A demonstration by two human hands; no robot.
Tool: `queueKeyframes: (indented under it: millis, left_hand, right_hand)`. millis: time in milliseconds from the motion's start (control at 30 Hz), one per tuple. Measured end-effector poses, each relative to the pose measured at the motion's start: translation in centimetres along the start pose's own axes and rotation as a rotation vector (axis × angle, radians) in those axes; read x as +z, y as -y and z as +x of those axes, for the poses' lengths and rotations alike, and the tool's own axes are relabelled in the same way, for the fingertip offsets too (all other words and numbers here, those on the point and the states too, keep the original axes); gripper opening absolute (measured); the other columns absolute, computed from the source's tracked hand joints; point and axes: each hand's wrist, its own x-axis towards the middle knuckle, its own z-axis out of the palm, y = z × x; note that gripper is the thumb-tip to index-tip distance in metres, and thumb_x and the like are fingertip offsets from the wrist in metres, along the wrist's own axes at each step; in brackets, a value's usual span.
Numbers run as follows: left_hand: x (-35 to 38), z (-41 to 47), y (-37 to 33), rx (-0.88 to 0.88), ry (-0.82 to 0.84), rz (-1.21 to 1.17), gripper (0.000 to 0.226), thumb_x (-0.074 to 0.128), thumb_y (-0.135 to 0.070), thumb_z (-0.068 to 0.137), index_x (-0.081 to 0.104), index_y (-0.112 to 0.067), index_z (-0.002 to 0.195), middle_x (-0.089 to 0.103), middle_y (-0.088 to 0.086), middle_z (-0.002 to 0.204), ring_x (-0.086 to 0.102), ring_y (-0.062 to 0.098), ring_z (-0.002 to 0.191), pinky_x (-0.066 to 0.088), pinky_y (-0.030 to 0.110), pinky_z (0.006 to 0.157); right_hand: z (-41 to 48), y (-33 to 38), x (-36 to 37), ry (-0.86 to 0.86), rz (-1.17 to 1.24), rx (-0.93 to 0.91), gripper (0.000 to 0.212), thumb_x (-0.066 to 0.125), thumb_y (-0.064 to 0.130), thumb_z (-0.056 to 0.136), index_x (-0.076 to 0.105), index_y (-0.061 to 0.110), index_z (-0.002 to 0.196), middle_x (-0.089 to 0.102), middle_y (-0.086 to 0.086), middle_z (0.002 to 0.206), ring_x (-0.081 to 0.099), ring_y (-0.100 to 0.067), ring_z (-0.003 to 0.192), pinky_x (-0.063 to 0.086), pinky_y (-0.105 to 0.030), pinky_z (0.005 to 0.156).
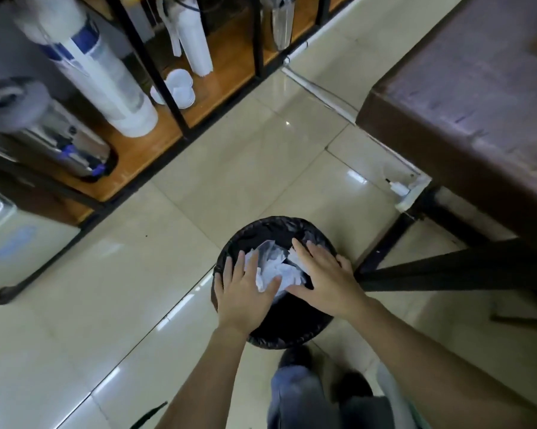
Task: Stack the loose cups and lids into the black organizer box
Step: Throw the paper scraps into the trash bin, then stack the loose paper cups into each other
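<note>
Both hands over the black-lined bin [230,252]: left hand [245,292] and right hand [326,280] flat, fingers spread, pressing on crumpled white paper [276,269] inside it.

Bare forearms, blue jeans [295,397], dark shoes [293,356], pale shirt hem [394,400].

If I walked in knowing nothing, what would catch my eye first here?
Two bare hands, the left hand and right hand, pressing flat on crumpled white paper in a black-lined bin on the tiled floor. Up left, tall sleeves of white cups stand on a wooden shelf.
</note>
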Motion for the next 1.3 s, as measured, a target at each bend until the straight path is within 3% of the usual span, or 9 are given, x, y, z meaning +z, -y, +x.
queueKeyframes:
  millis: [100, 300, 467, 567, 667, 767, 933, 1100, 1300]
  left_hand:
    - [-1.2, -1.0, -0.5, 0.065, -0.035, -0.001, 0.072, 0.037, -0.06, 0.09, 0.01, -0.03, 0.15, 0.008, -0.002, 0.162, 0.003, 0.016, 0.149, 0.001, 0.036, 0.12]
    - [-10.7, -5.5, -4.8, 0.18, -0.246, 0.0, 0.081, 0.026, -0.068, 0.078, 0.026, -0.026, 0.147, 0.026, 0.002, 0.157, 0.022, 0.019, 0.145, 0.017, 0.036, 0.117]
    - [-20.6, -9.6, -10.0, 0.248, -0.34, -0.082, 0.075, 0.037, -0.058, 0.08, 0.032, -0.023, 0.145, 0.037, 0.003, 0.152, 0.033, 0.022, 0.139, 0.026, 0.038, 0.112]
    - [-25.9, -10.9, -13.0, 0.325, -0.405, -0.105, 0.076, 0.038, -0.06, 0.081, 0.03, -0.021, 0.146, 0.039, 0.006, 0.15, 0.036, 0.024, 0.138, 0.031, 0.041, 0.111]
    - [-30.1, -11.8, -16.5, 0.446, -0.484, -0.116, 0.075, 0.039, -0.062, 0.084, 0.031, -0.021, 0.146, 0.039, 0.005, 0.151, 0.035, 0.02, 0.139, 0.032, 0.041, 0.112]
    - [-32.6, -12.7, -20.4, 0.555, -0.516, -0.131, 0.069, 0.043, -0.056, 0.088, 0.029, -0.023, 0.147, 0.036, 0.002, 0.153, 0.03, 0.016, 0.141, 0.029, 0.041, 0.114]
    - [-33.3, -14.1, -27.4, 0.745, -0.489, -0.128, 0.068, 0.046, -0.053, 0.087, 0.031, -0.023, 0.146, 0.037, 0.0, 0.152, 0.031, 0.014, 0.14, 0.022, 0.023, 0.108]
    - [-30.6, -15.2, -34.5, 0.902, -0.386, -0.113, 0.07, 0.042, -0.057, 0.086, 0.03, -0.024, 0.146, 0.037, 0.0, 0.152, 0.032, 0.017, 0.14, 0.031, 0.042, 0.113]
    - [-24.4, -18.3, -42.8, 1.086, -0.219, -0.076, 0.071, 0.044, -0.058, 0.088, 0.026, -0.025, 0.148, 0.033, -0.002, 0.154, 0.028, 0.013, 0.142, 0.027, 0.033, 0.115]
  right_hand:
    - [-0.9, 0.4, -1.1, -0.076, -0.057, -0.04, 0.09, 0.049, 0.059, 0.084, -0.007, 0.031, 0.148, 0.021, -0.005, 0.158, 0.017, -0.018, 0.146, 0.02, -0.04, 0.113]
    - [-5.5, 6.0, -10.5, -0.185, -0.031, -0.158, 0.084, 0.047, 0.057, 0.086, -0.005, 0.032, 0.148, 0.023, -0.008, 0.156, 0.025, -0.022, 0.142, 0.026, -0.037, 0.109]
    - [-10.1, 12.2, -19.8, -0.42, -0.058, -0.265, 0.083, 0.039, 0.06, 0.078, 0.007, 0.029, 0.148, 0.056, -0.01, 0.131, 0.061, -0.031, 0.107, 0.049, -0.038, 0.082]
    - [-12.0, 14.3, -25.4, -0.535, -0.087, -0.304, 0.085, 0.053, 0.056, 0.08, 0.013, 0.027, 0.149, 0.051, -0.013, 0.139, 0.058, -0.032, 0.115, 0.049, -0.041, 0.086]
    - [-13.6, 14.8, -30.7, -0.64, -0.104, -0.296, 0.087, 0.055, 0.053, 0.083, 0.005, 0.029, 0.149, 0.043, -0.012, 0.146, 0.047, -0.03, 0.129, 0.039, -0.043, 0.101]
    - [-15.3, 14.2, -34.6, -0.784, -0.115, -0.191, 0.084, 0.047, 0.058, 0.082, 0.006, 0.029, 0.149, 0.046, -0.012, 0.144, 0.045, -0.026, 0.132, 0.034, -0.041, 0.108]
    - [-18.8, 10.6, -38.6, -0.915, -0.076, 0.0, 0.082, 0.041, 0.064, 0.082, 0.005, 0.032, 0.149, 0.04, -0.008, 0.148, 0.042, -0.025, 0.134, 0.032, -0.041, 0.108]
    - [-23.6, 5.1, -40.6, -1.011, -0.072, 0.205, 0.082, 0.034, 0.066, 0.079, 0.012, 0.028, 0.149, 0.04, -0.006, 0.149, 0.039, -0.022, 0.136, 0.033, -0.042, 0.107]
    - [-30.0, -2.9, -41.3, -1.066, -0.057, 0.461, 0.085, 0.031, 0.069, 0.077, 0.012, 0.028, 0.149, 0.042, -0.005, 0.148, 0.044, -0.024, 0.132, 0.037, -0.044, 0.101]
